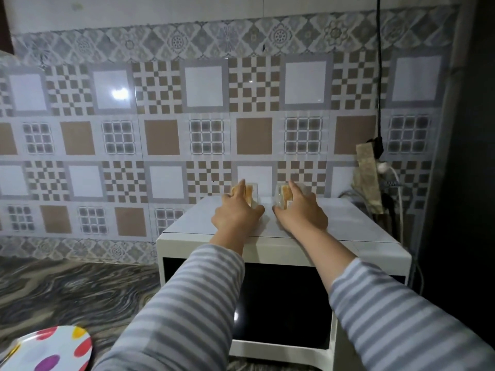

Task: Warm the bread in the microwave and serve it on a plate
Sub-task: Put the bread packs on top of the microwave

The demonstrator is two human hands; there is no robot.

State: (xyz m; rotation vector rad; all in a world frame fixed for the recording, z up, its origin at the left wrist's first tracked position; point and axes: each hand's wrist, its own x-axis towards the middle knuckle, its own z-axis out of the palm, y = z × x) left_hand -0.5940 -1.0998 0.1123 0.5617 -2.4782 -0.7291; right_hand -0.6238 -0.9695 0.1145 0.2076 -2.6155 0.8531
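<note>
Two clear-wrapped bread packs atop white microwave (284,245), my left hand (235,215) curled around one (250,194), right hand (301,214) around other (284,195). Door shut, nothing warmed; spotted plate (53,349) waits.

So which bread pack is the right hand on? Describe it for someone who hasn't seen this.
Find the white microwave against the tiled wall. Two clear bread packs stand on its top at the back, side by side. The right hand is on the right pack, the one nearer the hanging black cable; the left hand covers the other pack.
</note>
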